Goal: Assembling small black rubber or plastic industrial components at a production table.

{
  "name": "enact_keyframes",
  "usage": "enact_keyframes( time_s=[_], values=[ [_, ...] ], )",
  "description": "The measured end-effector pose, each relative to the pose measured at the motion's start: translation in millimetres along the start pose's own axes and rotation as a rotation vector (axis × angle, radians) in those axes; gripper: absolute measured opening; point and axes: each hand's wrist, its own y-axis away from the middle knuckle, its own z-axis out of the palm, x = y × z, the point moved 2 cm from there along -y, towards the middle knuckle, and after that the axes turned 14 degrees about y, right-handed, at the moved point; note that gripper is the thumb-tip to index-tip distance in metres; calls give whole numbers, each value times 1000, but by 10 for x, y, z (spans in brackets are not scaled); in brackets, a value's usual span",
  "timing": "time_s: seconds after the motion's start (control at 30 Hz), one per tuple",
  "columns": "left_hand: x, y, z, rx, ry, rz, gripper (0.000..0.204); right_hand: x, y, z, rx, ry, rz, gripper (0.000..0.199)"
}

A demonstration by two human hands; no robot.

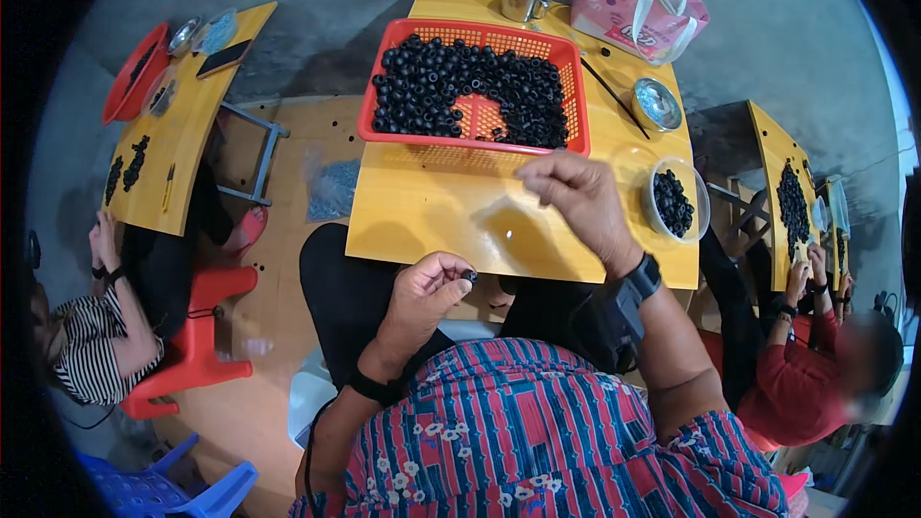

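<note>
**Left hand (424, 299) pinches a black part (469, 276) at the worktop's (413, 221) front edge**

The black part sits between the left thumb and fingers, clamped at their tips, just off the front edge of the worktop and left of its middle. The right hand (576, 197) is raised over the worktop, in front of the basket's (480, 144) front right corner, with its fingers bent toward the thumb; whether they grip anything small, I cannot tell. A dark strap (374, 388) circles the left wrist, and a black watch (645, 275) the right one.

The red basket lies toward the far left of the worktop, its left end reaching over the left edge. Small black pieces (432, 86) fill it, apart from a gap near its front wall where the red bottom shows. Close to the right edge, near the front right corner, a clear tub (702, 206) holds more of them. Behind it stands a metal bowl (673, 122), with a thin black rod (614, 96) slanting beside it. At the far edge are a metal cup (523, 2) and a pink bag (619, 5).

At separate tables, one person (106, 341) sits to the left and another (796, 379) to the right.
</note>
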Motion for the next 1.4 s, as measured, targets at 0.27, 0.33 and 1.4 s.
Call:
enact_keyframes(
  time_s=[0.27, 0.33, 1.4],
  values=[
    [52, -71, -43, 29, 33, -12, 13, 127, -929, -57, -100, 743, -321, 14],
    [79, -56, -49, 55, 53, -24, 13, 255, -1113, 76, -239, 951, -444, 15],
    [328, 200, 127, 48, -62, 113, 15, -214, 134, 316, -387, -714, 80, 16]
  ],
)
